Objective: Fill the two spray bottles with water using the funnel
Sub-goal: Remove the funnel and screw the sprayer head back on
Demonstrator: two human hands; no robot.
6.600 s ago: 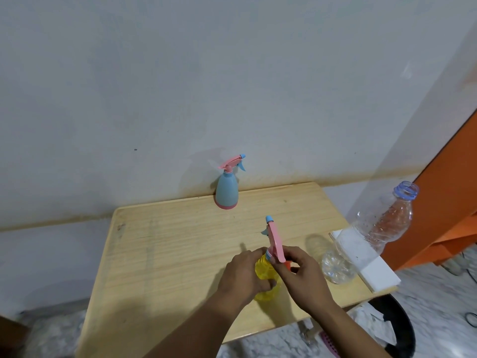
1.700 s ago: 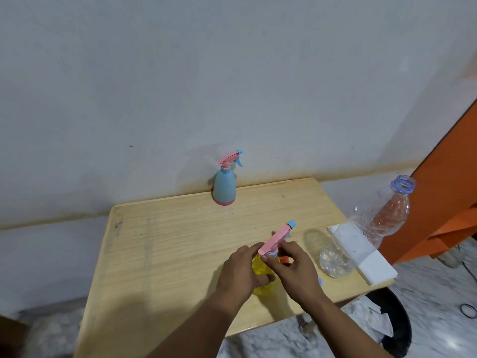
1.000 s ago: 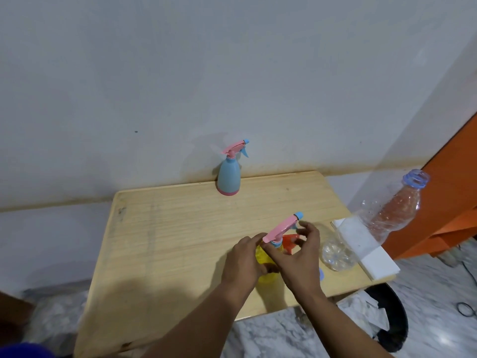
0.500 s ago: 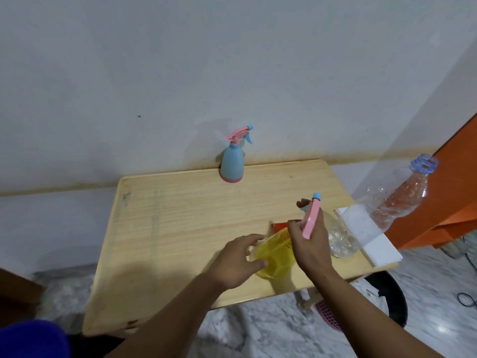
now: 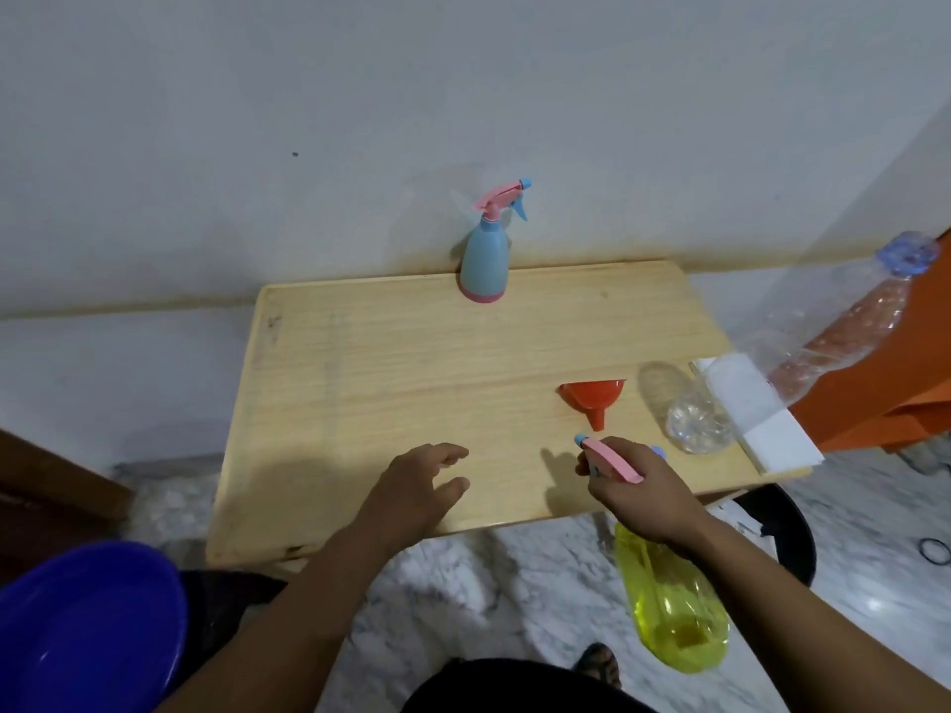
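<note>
Right hand (image 5: 638, 488) has its grip curled round the pink spray head (image 5: 610, 458), blue nozzle tip pointing up and to the left over the front of the bench (image 5: 360, 403). Whether the head is screwed onto anything, the picture does not settle. The yellow bottle (image 5: 674, 609) sits low in the view under the right forearm, off the front edge of the bench and over the marble floor (image 5: 489, 584), its neck hidden behind the hand. A little darker liquid shows near its base.

Left hand (image 5: 417, 486) floats above the wood near the front edge, grip spread and relaxed, holding nothing.

The red funnel (image 5: 592, 396) lies on its side on the bench, wide mouth toward the wall, spout toward the right hand, just clear of it. To its right, a clear water bottle (image 5: 772, 373) leans over the bench's right edge with its blue cap (image 5: 908, 252) high, its base beside a white block (image 5: 756, 409). The blue spray bottle (image 5: 485, 267) stands upright at the back edge against the wall, trigger head on. A blue basin (image 5: 82, 625) sits bottom left.
</note>
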